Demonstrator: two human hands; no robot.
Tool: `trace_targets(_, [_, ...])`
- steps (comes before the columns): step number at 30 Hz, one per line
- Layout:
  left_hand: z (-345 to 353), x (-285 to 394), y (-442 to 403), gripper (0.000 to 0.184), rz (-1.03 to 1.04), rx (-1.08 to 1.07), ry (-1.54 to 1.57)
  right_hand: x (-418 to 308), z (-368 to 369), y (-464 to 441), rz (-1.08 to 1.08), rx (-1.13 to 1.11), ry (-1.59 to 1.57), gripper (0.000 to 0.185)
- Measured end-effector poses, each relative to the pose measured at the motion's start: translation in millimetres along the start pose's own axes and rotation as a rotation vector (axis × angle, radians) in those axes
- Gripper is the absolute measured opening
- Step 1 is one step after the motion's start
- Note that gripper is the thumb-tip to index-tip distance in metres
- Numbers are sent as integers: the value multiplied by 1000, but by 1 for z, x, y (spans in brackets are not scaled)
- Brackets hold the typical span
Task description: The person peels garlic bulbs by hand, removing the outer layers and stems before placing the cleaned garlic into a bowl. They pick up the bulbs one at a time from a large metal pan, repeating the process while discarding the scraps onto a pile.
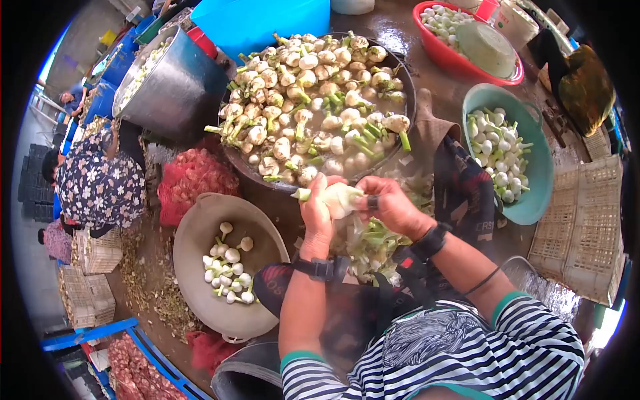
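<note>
Over the near rim of a wide dark tub [412,100], my left hand [317,212] is closed around a pale garlic bulb [341,200] with a cut green stem end. My right hand [395,208] pinches the bulb's other side. A small dark piece [373,201] shows at its fingers; its kind is unclear. Many muddy garlic bulbs [303,80] with stem stubs fill the tub, some in cloudy water. Below my hands lies a pile of pale green peelings [377,247]. A grey-beige basin [190,253] to the left holds several clean white bulbs [230,270].
At right stand a green basin [541,193] of peeled bulbs and stacked plastic crates [577,227]. A red basin [427,47] is at the far right, a blue tub [267,20] behind. A red net sack [195,183] and a metal pot [170,87] lie left, near a person in flowered clothing [100,180].
</note>
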State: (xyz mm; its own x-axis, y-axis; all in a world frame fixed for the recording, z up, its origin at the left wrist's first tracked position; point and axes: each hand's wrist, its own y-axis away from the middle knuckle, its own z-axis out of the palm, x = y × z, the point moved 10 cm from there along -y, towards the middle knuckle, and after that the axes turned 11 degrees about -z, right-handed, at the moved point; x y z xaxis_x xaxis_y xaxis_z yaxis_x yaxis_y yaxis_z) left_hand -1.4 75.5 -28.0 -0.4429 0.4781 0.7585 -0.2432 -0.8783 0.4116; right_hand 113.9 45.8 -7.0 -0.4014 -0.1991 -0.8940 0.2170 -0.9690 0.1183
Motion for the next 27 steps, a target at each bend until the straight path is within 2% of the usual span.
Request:
trace_targets(1, [12, -1, 6, 47, -81, -133, 108, 3, 1, 4, 52, 1, -175, 14])
trace_targets(2, [18, 2, 12, 51, -100, -136, 44, -3, 1, 7, 12, -69, -254, 16])
trace_targets(5, [32, 22, 22, 50, -37, -426, 301, -31, -26, 26, -92, -20, -421, 23])
trace_targets(7, [28, 44, 26, 50, 44, -592, 450, -47, -39, 31, -157, -137, -600, 26])
trace_targets(8, [30, 47, 27, 50, 52, -602, 491, -47, -36, 33, -108, -214, -618, 27])
trace_targets(9, [38, 53, 29, 51, 55, -619, 530, -14, -64, 35, 47, -29, -202, 32])
trace_targets(11, [39, 47, 23, 53, 72, -534, 470, 20, -52, 38, -34, -457, 949, 38])
trace_targets(15, [35, 35, 20, 57, 172, -408, 122, 15, -30, 30, 275, -47, 224, 53])
trace_targets(17, [34, 28, 13, 59, 172, -352, 7, -5, 4, 14, 102, -156, 114, 69])
trace_targets(18, [35, 30, 14, 60, 231, -252, -229, -16, 16, 8, 11, -209, 64, 78])
trace_targets(19, [36, 34, 16, 62, 290, -148, -464, -25, 20, 4, -106, -212, 35, 75])
trace_targets(20, [31, 40, 18, 61, 328, 1, -537, -29, 22, 1, -223, -216, 5, 72])
trace_targets(22, [24, 59, 31, 54, 606, 305, -871, -42, 32, 3, -390, -240, -140, 67])
trace_targets(23, [29, 68, 45, 51, 798, 436, -1057, -42, 31, 2, -394, -209, -57, 64])
trace_targets(26, [38, 80, 59, 42, 821, 499, -1162, -41, 29, -1, -393, -115, 137, 54])
trace_targets(27, [28, 73, 50, 41, 755, 443, -1037, -41, 27, -2, -386, -84, 170, 50])
